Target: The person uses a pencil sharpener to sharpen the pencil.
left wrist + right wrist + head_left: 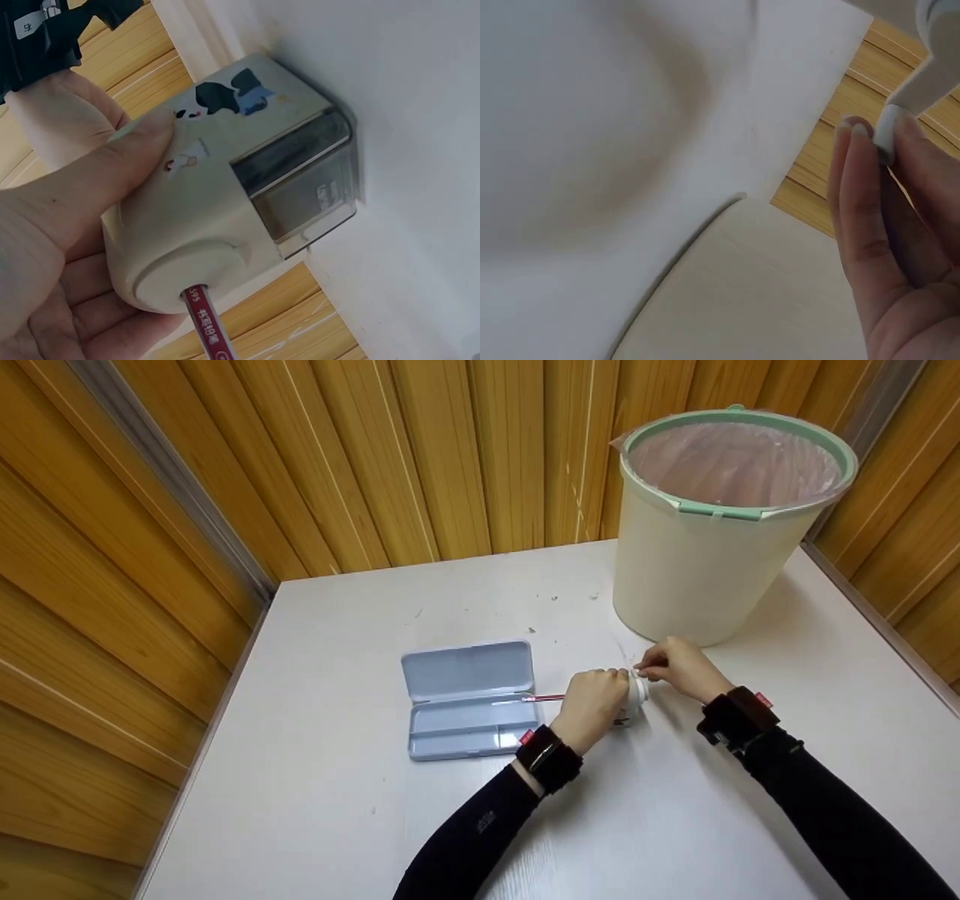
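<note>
A white pencil sharpener (202, 180) with printed figures and a clear shavings drawer (307, 195) stands on the table. My left hand (596, 701) grips its body from above, thumb on one side and fingers round the other. A red pencil (208, 326) sticks out of the round front of the sharpener; in the head view the pencil (546, 698) points left toward the pencil case. On the opposite side my right hand (682, 666) pinches the small white knob (886, 131) of the crank handle (922, 84) between thumb and fingertips.
An open blue-grey pencil case (454, 742) lies left of the sharpener, its lid folded back. Behind the right hand stands a cream bin (682, 570) with a green rim and pink liner. Small dark scraps (532, 630) are scattered on the white table (322, 795).
</note>
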`<state>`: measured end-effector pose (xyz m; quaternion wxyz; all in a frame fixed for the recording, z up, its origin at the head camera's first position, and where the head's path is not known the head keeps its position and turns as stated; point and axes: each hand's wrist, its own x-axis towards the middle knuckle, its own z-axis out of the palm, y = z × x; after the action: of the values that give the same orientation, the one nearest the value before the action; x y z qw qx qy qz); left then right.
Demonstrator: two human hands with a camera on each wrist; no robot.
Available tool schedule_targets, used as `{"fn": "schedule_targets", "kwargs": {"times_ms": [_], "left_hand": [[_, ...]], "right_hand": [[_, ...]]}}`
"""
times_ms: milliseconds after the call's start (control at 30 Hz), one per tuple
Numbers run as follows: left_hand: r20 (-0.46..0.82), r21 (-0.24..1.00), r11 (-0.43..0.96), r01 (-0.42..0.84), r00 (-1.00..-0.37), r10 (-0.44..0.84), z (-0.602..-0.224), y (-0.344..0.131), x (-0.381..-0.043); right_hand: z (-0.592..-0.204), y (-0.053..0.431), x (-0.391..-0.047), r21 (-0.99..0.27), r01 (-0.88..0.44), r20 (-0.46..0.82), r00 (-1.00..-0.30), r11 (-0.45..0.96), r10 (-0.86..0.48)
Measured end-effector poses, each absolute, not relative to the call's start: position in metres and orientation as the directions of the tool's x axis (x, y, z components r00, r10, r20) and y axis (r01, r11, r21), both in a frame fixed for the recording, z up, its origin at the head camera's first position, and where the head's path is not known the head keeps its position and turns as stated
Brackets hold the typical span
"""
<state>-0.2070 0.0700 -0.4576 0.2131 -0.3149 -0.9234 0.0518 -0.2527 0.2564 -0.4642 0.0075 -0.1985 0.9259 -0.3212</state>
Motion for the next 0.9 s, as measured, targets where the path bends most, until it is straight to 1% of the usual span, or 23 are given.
{"fn": "schedule_targets", "kwargs": {"times_ms": [200, 467, 700, 900], "left_hand": [[0.355, -0.238, 0.790, 0.565, -0.706, 0.613, -0.456, 0.070, -0.206], [0.369, -0.284, 0.798, 0.531, -0.707, 0.603, -0.458, 0.072, -0.206], [0.382, -0.308, 0.808, 0.503, -0.712, 0.589, -0.464, 0.072, -0.202], [0.422, -0.353, 0.811, 0.468, -0.693, 0.584, -0.466, 0.073, -0.201]], "right_hand": [[-0.471, 0.255, -0.249, -0.576, -0.362, 0.072, -0.916, 0.733, -0.395], [-0.467, 0.253, -0.253, -0.525, -0.431, 0.060, -0.879, 0.733, -0.473], [-0.470, 0.249, -0.250, -0.512, -0.406, -0.009, -0.878, 0.757, -0.478], [-0.469, 0.248, -0.243, -0.498, -0.422, 0.000, -0.873, 0.757, -0.487]]}}
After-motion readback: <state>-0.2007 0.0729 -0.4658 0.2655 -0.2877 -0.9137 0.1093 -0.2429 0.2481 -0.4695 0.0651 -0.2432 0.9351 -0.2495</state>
